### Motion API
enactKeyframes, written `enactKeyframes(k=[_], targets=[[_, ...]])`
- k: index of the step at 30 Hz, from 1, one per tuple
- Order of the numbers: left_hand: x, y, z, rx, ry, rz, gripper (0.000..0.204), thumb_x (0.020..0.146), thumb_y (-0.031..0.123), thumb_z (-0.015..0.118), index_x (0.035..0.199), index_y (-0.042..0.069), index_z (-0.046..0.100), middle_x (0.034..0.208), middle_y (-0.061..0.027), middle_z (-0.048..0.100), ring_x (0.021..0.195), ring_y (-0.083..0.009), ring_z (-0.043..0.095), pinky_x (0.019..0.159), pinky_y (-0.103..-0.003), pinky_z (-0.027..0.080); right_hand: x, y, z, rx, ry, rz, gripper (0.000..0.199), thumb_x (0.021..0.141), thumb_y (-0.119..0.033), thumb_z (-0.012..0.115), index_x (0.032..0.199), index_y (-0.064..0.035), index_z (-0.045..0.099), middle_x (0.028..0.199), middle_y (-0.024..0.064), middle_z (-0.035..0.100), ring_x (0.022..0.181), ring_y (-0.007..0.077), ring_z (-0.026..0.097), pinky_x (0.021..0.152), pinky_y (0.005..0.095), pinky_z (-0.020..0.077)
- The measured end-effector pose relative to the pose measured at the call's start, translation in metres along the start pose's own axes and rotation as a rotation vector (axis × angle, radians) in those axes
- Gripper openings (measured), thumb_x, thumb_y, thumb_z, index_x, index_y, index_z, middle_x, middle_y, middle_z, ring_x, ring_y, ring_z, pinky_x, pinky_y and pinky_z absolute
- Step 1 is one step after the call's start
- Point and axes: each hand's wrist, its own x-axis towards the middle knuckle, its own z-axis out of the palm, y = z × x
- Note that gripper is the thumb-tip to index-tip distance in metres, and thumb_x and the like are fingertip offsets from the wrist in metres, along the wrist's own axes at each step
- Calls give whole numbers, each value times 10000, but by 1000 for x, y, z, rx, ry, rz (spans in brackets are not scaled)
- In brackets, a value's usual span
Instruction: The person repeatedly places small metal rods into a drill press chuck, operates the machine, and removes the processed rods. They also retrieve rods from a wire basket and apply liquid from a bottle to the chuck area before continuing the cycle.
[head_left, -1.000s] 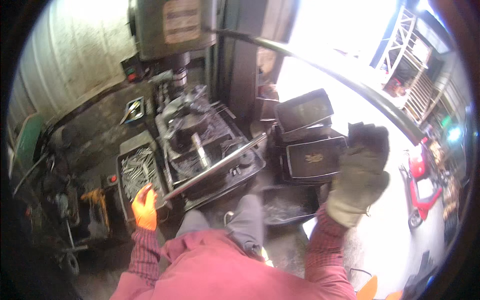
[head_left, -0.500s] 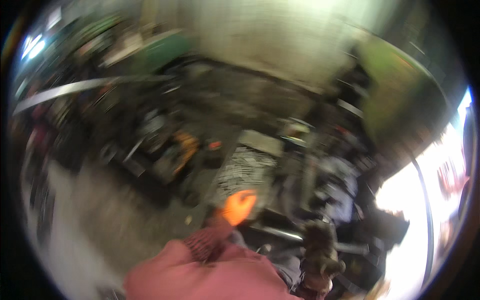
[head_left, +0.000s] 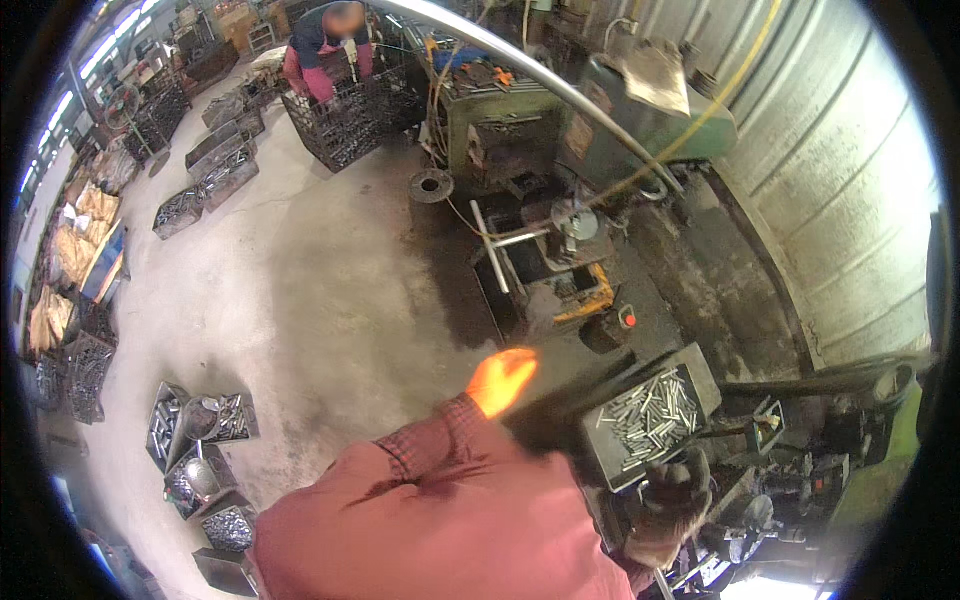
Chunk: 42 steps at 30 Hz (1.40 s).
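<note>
Workshop floor of stained concrete (head_left: 330,290) fills most of the view, with the person's red-sleeved arms coming up from the lower edge. Left hand (head_left: 502,380), in a bright orange glove, is lifted in the air with nothing in it; glare washes it out, so whether its fingers are spread or together cannot be told. Just to its right stands a grey metal tray (head_left: 700,368) full of short silvery rods (head_left: 648,412). Right hand (head_left: 672,500), in a dark worn glove, sits below that tray, fingers curled, close to the dark machine parts (head_left: 790,490) there; what it grips, if anything, is hidden. A long curved metal bar (head_left: 560,80) arcs overhead. Wire crates (head_left: 350,120) stand far off, where another person (head_left: 330,45) bends over them. More bins of metal parts (head_left: 200,450) lie at lower left
</note>
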Motion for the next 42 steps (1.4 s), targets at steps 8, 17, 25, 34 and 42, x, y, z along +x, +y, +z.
enactKeyframes(k=[8,17,25,34,42], targets=[[48,33,-196,-206,364,-18,327,1008,147,683,1286,-24,685,1060,-49,741,938,-116,670,844,-286,549,62,84,165,-860,-321,-259,294,969,-182,696,1215,-22,702,1027,113,727,886,238,693,786,420,590],[17,-21,-279,228,581,-79,378,986,213,698,1260,-46,687,956,-64,726,812,-123,659,753,-303,538,139,159,282,-1505,-472,-211,496,783,-11,795,1258,-139,732,1023,112,759,858,183,707,788,365,558],[153,19,-359,60,486,-142,599,981,229,703,1488,-23,505,942,-84,700,793,-135,656,689,-316,537,261,288,251,-1009,-327,256,292,978,-294,660,1142,-58,711,1061,123,760,893,208,707,803,360,552],[405,128,-397,120,44,152,547,981,301,733,1438,35,589,946,-35,697,845,-139,651,783,-317,541,363,371,302,-824,-19,-18,461,1043,-438,567,1200,-29,710,1086,104,751,953,289,708,846,444,565],[626,61,-558,99,199,-16,647,943,228,736,1451,-95,500,1170,-133,707,1053,-225,681,943,-353,535,381,396,328,-199,371,66,478,1045,-357,535,1345,3,630,1274,141,679,1101,283,641,976,414,512]])
